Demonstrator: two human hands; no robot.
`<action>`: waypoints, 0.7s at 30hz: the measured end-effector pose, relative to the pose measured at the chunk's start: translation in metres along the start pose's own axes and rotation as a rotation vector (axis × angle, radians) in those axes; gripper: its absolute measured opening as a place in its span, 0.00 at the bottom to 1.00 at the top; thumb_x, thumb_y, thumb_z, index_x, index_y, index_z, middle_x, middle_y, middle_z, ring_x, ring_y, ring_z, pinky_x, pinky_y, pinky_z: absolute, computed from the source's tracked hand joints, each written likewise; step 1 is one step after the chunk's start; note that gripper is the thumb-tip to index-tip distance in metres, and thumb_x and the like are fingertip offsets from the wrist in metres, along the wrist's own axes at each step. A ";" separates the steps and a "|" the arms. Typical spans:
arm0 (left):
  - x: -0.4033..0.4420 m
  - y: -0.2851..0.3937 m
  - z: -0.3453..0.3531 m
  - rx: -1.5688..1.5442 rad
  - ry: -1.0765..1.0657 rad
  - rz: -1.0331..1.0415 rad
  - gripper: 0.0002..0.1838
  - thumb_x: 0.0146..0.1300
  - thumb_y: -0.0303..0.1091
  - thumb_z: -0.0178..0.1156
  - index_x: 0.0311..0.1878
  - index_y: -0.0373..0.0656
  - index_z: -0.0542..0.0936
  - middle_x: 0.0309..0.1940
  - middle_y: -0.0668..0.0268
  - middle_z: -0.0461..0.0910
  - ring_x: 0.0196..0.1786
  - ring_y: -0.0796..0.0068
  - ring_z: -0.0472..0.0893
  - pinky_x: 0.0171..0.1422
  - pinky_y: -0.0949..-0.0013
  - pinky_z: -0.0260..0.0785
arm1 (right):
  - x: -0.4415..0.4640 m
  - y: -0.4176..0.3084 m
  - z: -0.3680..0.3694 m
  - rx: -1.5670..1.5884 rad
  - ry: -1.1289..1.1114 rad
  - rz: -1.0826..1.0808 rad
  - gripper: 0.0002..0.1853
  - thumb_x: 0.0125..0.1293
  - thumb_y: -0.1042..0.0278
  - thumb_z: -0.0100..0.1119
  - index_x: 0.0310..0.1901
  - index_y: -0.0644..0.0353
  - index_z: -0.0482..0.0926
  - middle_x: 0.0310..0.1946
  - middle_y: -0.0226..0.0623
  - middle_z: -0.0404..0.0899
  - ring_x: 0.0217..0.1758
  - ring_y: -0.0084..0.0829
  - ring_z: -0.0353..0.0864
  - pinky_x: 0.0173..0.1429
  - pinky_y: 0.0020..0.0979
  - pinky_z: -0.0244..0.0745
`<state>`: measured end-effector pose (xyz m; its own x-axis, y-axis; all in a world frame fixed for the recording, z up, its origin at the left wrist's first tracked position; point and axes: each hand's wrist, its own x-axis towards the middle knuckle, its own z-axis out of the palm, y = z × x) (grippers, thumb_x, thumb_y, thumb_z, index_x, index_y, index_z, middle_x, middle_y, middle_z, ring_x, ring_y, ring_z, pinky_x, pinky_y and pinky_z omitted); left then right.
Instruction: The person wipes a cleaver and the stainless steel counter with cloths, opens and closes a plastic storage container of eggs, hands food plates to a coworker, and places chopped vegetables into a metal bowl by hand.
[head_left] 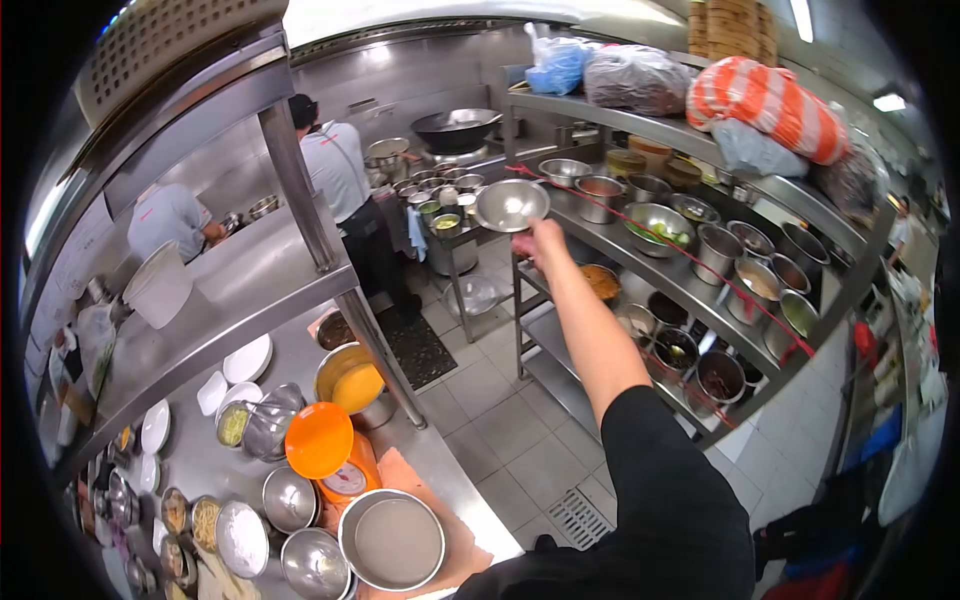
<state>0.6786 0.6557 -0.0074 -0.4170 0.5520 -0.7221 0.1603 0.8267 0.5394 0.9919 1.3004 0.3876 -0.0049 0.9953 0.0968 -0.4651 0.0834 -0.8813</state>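
My right arm in a black sleeve reaches out over the aisle. At its end my right hand (541, 243) is closed on the rim of a metal bowl (508, 206). The bowl's inside faces up, and it looks bare and shiny. It hangs near the left end of a steel rack (640, 243), close to another metal bowl (565, 171) and a steel pot (598, 198) there. My left hand is not in view.
Left, a steel counter (450, 480) holds an orange scale (345, 478), a round pan (392, 540) and several bowls. Two people in light shirts stand near the wok (456, 128). Red string (690, 255) runs along the rack. A drain grate (580, 516) lies in the tiled floor.
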 end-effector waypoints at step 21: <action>-0.152 -0.204 0.101 -0.501 0.265 -0.334 0.17 0.63 0.43 0.58 0.43 0.36 0.77 0.32 0.58 0.81 0.29 0.64 0.84 0.25 0.62 0.76 | -0.302 0.051 0.005 0.320 -1.023 0.410 0.15 0.69 0.62 0.53 0.52 0.61 0.73 0.38 0.44 0.80 0.36 0.34 0.80 0.38 0.32 0.76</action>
<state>0.7994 0.4139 -0.0517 -0.5887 0.1758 -0.7890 -0.4256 0.7624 0.4874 0.9648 1.0039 0.3156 -0.8573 0.4262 0.2888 -0.4650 -0.4000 -0.7898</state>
